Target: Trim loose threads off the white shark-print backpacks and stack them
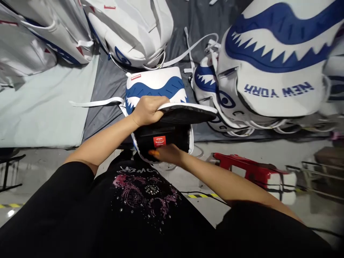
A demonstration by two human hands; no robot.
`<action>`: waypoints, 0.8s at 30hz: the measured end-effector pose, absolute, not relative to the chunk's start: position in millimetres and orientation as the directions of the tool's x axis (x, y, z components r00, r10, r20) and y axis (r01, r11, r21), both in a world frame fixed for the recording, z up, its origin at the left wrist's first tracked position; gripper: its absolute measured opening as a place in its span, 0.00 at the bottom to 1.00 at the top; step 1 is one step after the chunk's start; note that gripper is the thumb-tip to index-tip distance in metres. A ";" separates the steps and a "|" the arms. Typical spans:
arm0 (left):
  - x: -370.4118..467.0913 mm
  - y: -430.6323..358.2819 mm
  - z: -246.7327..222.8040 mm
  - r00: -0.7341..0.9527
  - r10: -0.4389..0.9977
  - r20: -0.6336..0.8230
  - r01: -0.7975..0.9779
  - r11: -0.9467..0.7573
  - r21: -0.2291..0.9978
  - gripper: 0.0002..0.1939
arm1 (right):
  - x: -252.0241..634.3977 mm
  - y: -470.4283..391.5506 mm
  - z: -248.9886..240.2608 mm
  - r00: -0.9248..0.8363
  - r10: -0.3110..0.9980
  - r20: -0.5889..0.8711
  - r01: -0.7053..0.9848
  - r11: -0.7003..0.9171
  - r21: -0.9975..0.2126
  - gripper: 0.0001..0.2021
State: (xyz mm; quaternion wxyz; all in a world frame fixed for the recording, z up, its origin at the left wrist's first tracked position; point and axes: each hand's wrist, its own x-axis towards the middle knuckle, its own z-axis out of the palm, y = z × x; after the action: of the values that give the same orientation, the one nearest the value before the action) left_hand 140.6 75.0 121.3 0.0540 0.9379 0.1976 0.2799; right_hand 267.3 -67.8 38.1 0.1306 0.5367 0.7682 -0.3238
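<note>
Up close, both bare hands work on one white backpack with a blue shark-tooth pattern point(158, 87), which stands in front of the person's chest, just above the black printed shirt point(145, 193). The left hand point(146, 109) is curled over the bag's top edge, fingers clamped on the lifted white-rimmed flap with its dark underside point(188, 113), holding it up and open. Beneath that flap lies the black inner lining with a small red label point(159, 141) (the label's print is too small to read). The right hand point(168, 154) sits at the lower edge of the opening, just below the label, fingers bent against the lining; whether it pinches anything I cannot tell. A long white strap point(96, 103) trails left from the bag. Similar white-and-blue bags point(268, 61) are heaped on grey cloth point(107, 86) behind, one lettered NEW YORK. A red plastic stool point(242, 166) stands near the right forearm.
</note>
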 end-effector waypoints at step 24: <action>172.8 56.6 127.6 0.526 0.677 0.515 0.430 -0.734 0.526 0.09 | 296.1 -108.8 4.6 0.247 0.826 -0.506 0.882 -0.408 -0.236 0.22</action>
State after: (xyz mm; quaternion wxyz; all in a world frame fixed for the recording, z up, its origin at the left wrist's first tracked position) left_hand 172.8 56.6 127.6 0.1694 0.8568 0.3232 0.3642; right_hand 296.1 -108.8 4.6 0.0483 0.7881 0.5419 -0.2878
